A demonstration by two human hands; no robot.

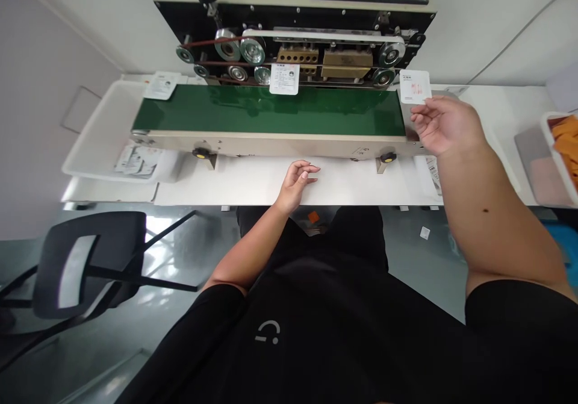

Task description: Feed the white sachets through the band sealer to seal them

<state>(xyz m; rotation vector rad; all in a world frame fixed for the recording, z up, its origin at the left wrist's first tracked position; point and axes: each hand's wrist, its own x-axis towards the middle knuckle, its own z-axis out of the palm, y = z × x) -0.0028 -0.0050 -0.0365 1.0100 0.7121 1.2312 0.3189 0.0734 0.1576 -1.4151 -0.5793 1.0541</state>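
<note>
My right hand (440, 124) pinches a small white sachet (414, 86) with red print at the right end of the green conveyor belt (271, 110) of a band sealing machine (293, 37). A second white sachet (284, 79) rides upright mid-belt under the sealing rollers. A third one (161, 85) lies at the belt's left end. My left hand (297, 182) rests on the white table (253, 181) in front of the machine, fingers loosely curled, holding nothing.
A white tray (97, 136) at the left holds several sealed sachets (135, 161). A bin with orange pieces (564, 145) stands at the right edge. A black chair (85, 271) is on the floor at the left. A sachet (425, 232) and an orange scrap (313, 216) lie on the floor.
</note>
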